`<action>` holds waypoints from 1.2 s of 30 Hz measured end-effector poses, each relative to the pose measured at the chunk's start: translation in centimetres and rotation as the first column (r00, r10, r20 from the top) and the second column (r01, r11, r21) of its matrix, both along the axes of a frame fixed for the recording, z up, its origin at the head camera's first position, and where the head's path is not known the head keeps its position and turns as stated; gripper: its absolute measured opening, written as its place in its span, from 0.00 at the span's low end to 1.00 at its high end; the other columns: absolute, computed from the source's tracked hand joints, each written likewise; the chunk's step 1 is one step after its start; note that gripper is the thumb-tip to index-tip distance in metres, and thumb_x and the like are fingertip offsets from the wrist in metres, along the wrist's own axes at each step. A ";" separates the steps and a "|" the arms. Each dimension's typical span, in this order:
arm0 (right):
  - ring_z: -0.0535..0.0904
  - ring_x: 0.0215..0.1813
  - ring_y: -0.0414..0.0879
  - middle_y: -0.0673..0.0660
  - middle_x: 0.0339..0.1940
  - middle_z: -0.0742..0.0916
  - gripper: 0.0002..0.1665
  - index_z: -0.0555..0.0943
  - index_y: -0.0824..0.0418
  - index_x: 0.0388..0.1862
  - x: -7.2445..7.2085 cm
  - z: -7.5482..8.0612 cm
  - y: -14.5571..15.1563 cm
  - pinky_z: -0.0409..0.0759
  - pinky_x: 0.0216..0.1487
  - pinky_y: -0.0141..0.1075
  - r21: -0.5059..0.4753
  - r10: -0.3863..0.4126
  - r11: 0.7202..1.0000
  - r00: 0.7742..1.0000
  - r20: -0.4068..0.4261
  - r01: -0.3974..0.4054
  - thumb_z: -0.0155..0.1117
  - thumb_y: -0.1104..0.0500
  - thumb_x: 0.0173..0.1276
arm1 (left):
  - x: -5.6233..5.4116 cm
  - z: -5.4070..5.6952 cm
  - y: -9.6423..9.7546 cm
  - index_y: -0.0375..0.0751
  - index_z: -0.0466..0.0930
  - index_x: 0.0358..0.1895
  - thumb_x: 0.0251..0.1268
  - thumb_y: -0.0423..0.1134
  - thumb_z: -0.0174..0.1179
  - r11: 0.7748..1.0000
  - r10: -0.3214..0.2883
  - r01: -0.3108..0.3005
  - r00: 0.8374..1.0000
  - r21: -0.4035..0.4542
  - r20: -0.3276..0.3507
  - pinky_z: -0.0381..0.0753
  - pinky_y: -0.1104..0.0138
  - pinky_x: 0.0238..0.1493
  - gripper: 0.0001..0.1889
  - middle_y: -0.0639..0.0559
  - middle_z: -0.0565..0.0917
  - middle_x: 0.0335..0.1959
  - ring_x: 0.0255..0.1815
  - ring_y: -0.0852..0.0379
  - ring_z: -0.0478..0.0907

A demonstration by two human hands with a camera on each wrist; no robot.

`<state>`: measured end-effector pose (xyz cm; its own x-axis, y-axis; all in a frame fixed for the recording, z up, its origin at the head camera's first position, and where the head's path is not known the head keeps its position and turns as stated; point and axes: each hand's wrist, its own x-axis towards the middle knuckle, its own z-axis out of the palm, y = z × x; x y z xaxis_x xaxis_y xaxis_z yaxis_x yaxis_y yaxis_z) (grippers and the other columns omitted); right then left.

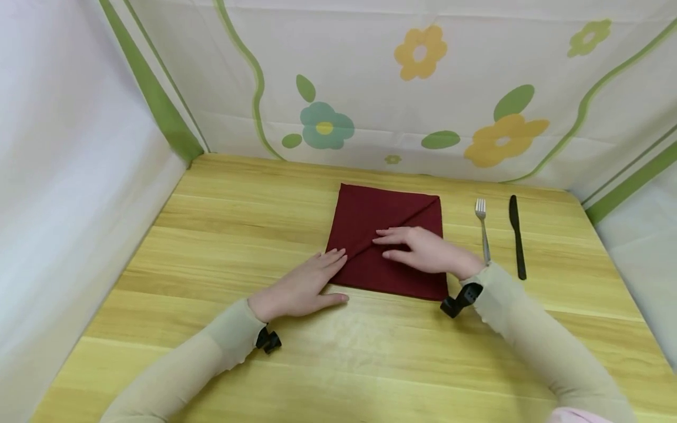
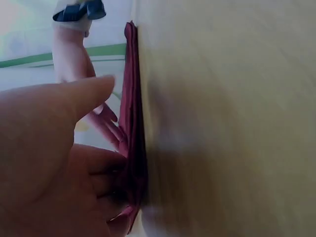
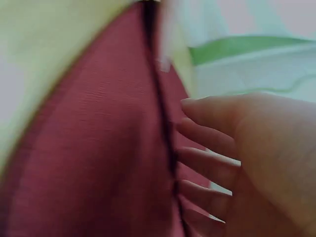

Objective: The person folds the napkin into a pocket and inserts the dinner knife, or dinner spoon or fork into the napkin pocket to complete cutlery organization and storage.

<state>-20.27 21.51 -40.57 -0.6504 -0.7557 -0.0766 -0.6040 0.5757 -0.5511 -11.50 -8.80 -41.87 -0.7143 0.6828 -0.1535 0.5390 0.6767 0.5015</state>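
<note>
A dark red cloth napkin (image 1: 370, 211), folded into a square, lies on the wooden table with a diagonal fold edge running across its top. My left hand (image 1: 304, 288) rests its straight fingertips on the napkin's left corner, where that fold ends, with the thumb apart on the near side. Over the middle of the cloth, the fingers of my right hand (image 1: 423, 249) lie extended along the diagonal fold. In the right wrist view, the fingertips (image 3: 190, 158) meet the fold's dark edge. From the left wrist side, the napkin (image 2: 132, 98) shows as several stacked layers.
To the napkin's right lie a silver fork (image 1: 482, 226) and a black knife (image 1: 517, 238), the fork's handle end partly behind the right wrist. White curtains (image 1: 370, 88) with flower prints stand along the table's back and sides. The wooden table (image 1: 211, 235) extends around the napkin.
</note>
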 end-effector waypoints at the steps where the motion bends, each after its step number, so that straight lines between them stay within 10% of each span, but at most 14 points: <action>1: 0.64 0.76 0.57 0.60 0.75 0.73 0.26 0.76 0.58 0.72 0.4 -0.2 -0.1 0.64 0.72 0.55 0.015 0.011 1.000 1.000 0.003 -0.011 0.61 0.52 0.79 | 0.1 0.0 -0.1 0.32 0.52 0.80 0.76 0.59 0.55 1.000 -0.007 0.007 1.000 -0.009 0.001 0.43 0.55 0.79 0.44 0.42 0.49 0.82 0.82 0.48 0.43; 22: 0.39 0.80 0.70 0.66 0.82 0.57 0.41 0.59 0.67 0.81 -4.3 -2.6 7.7 0.44 0.75 0.65 0.092 -0.327 0.940 0.945 -0.026 0.328 0.57 0.46 0.80 | -0.3 -0.2 -1.4 0.34 0.41 0.82 0.73 0.64 0.56 0.993 -0.115 0.117 0.991 -0.020 0.069 0.36 0.50 0.78 0.51 0.42 0.40 0.83 0.83 0.48 0.35; 27: 0.47 0.81 0.66 0.65 0.80 0.64 0.42 0.67 0.68 0.77 -2.9 -1.2 5.8 0.50 0.75 0.62 0.014 -0.331 0.943 0.941 -0.067 0.332 0.65 0.45 0.75 | -2.4 0.8 -1.7 0.38 0.53 0.82 0.76 0.59 0.56 0.983 0.031 -0.058 0.988 0.175 0.153 0.48 0.50 0.77 0.42 0.43 0.56 0.81 0.80 0.47 0.51; 31: 0.58 0.78 0.62 0.63 0.75 0.72 0.36 0.75 0.65 0.71 -0.3 0.1 2.1 0.58 0.74 0.58 -0.095 -0.252 0.965 0.962 -0.104 0.243 0.69 0.46 0.72 | -5.5 2.0 -2.4 0.44 0.59 0.80 0.78 0.54 0.56 0.911 0.193 -0.252 0.960 0.326 0.203 0.61 0.48 0.73 0.35 0.46 0.65 0.76 0.76 0.47 0.61; 36: 0.72 0.71 0.52 0.55 0.67 0.81 0.30 0.82 0.58 0.66 3.2 0.5 -2.8 0.71 0.69 0.50 -0.152 -0.124 0.983 0.984 -0.131 0.104 0.73 0.46 0.69 | -9.7 3.2 -2.4 0.40 0.62 0.78 0.80 0.47 0.56 0.842 0.269 -0.352 0.931 0.410 0.247 0.64 0.50 0.72 0.30 0.42 0.70 0.73 0.72 0.45 0.66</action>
<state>-17.08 18.69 -40.04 -0.7296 -0.6723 0.1255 -0.6157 0.5658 -0.5484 -21.17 -11.25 -38.67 -0.8903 0.4542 -0.0312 0.2148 0.4796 0.8508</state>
